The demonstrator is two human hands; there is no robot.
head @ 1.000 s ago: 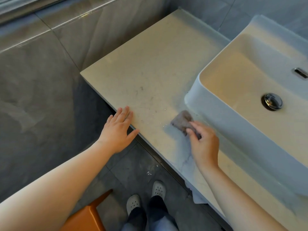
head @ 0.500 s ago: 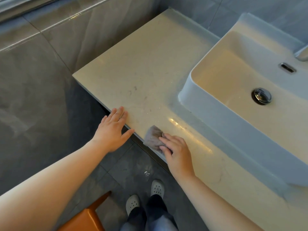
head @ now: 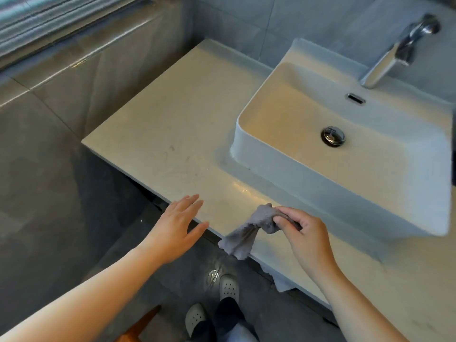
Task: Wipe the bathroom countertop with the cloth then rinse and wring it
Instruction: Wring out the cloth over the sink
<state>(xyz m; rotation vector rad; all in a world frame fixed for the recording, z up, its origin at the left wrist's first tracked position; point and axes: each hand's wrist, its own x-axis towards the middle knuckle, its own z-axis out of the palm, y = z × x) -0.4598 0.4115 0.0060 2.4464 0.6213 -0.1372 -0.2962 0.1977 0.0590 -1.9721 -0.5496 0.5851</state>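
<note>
My right hand pinches a small grey cloth and holds it just above the front edge of the pale stone countertop; the cloth's loose end hangs down past the edge. My left hand is flat with straight fingers at the counter's front edge, left of the cloth. A white rectangular basin sits on the counter to the right, with a chrome drain and a chrome tap above its back rim. A few faint dark marks show on the counter.
Grey tiled walls enclose the counter at the left and back. Below are a grey tile floor with a wet patch, my feet in pale clogs, an orange stool corner and a white scrap hanging under the counter.
The right hand dragged the cloth from beside the basin to the front edge, then lifted it bunched in its fingers. The view tilted up, bringing the tap into sight. My left hand stayed.
</note>
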